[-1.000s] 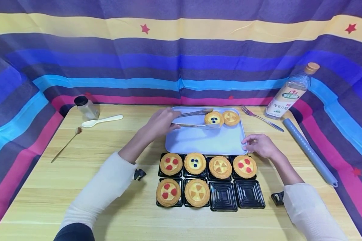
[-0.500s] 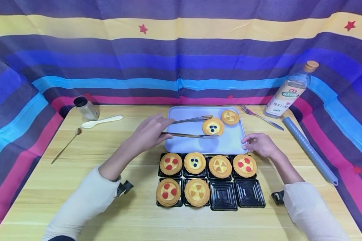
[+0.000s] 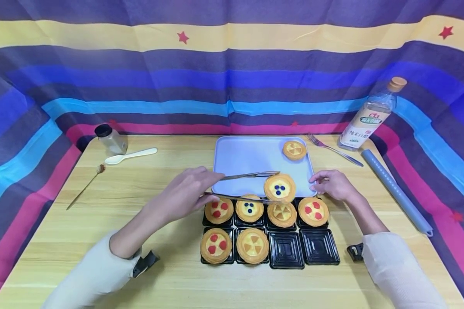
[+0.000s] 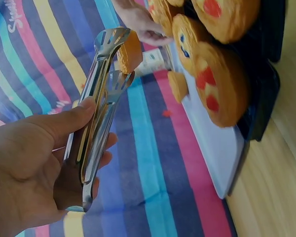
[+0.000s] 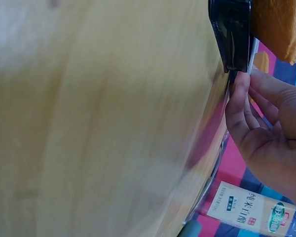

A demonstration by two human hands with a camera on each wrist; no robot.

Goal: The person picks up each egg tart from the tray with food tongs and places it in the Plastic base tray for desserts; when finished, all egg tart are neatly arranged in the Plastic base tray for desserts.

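Place: staged tabletop set for food handling
Backdrop: striped star cloth (image 3: 232, 64) draped around, upper frame
Surface: wooden table (image 3: 100, 193), vinegar bottle (image 3: 367, 118) upper right

The wooden surface (image 3: 170, 274) carries a pale tray (image 3: 247, 161) at the middle of its far edge, with eight black cups (image 3: 286, 251) in two rows just in front of it. Toward the far left corner lie a jar (image 3: 110, 138), a spoon (image 3: 130, 155) and a skewer (image 3: 83, 186). Toward the far right corner are a fork (image 3: 334, 150) and a bottle (image 3: 369, 116), with a grey roll (image 3: 396, 191) along the right edge.
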